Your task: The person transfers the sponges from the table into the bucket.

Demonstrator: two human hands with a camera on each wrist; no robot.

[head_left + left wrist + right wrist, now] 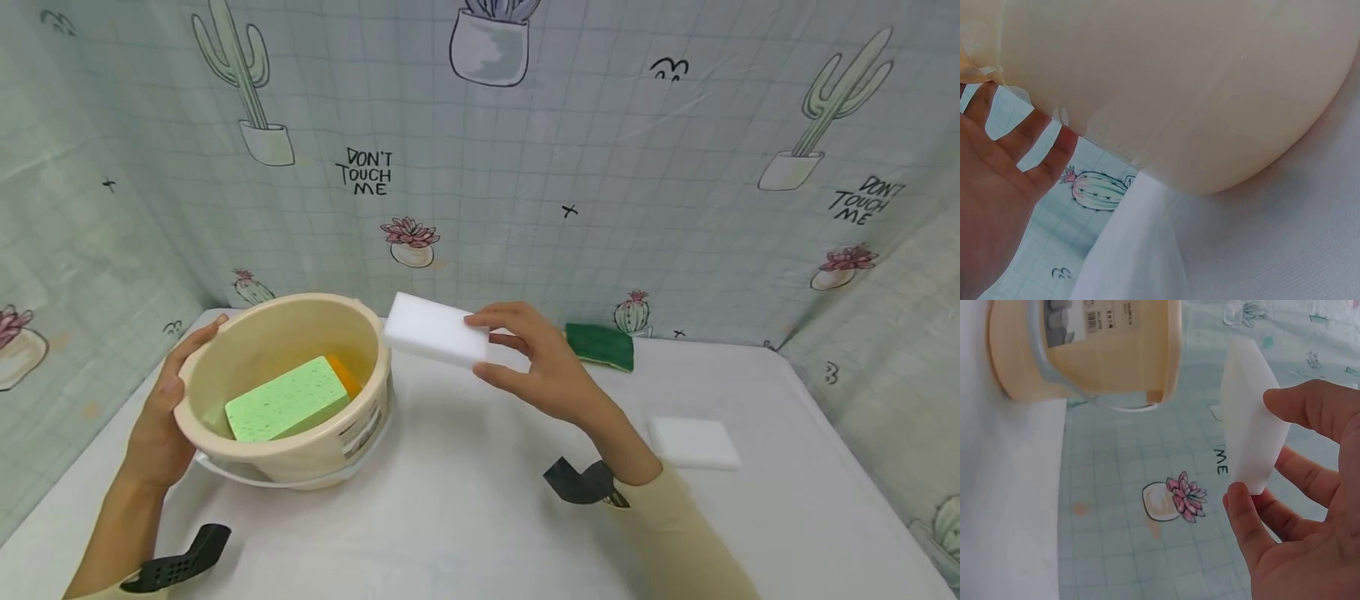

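Note:
My left hand (153, 433) grips the side of a cream plastic bucket (262, 325), its thumb up at the rim. In the left wrist view, fingers (1054, 156) of that hand press against the bucket's outer wall (1166, 94). Inside the bucket lies a speckled light-green sponge (288, 400), with part of an orange piece (345, 377) showing behind it. My right hand (536, 362) pinches one end of a white block sponge (435, 329) between thumb and fingers. Raised above the table, the block's far end overlaps the bucket's right rim in the head view.
A dark-green scouring pad (600, 346) lies at the table's back edge. Farther right, a flat white sponge block (693, 442) rests on the white table (465, 517). The bucket's pale handle (277, 483) hangs down in front. Cactus-printed cloth (487, 183) walls the back and sides.

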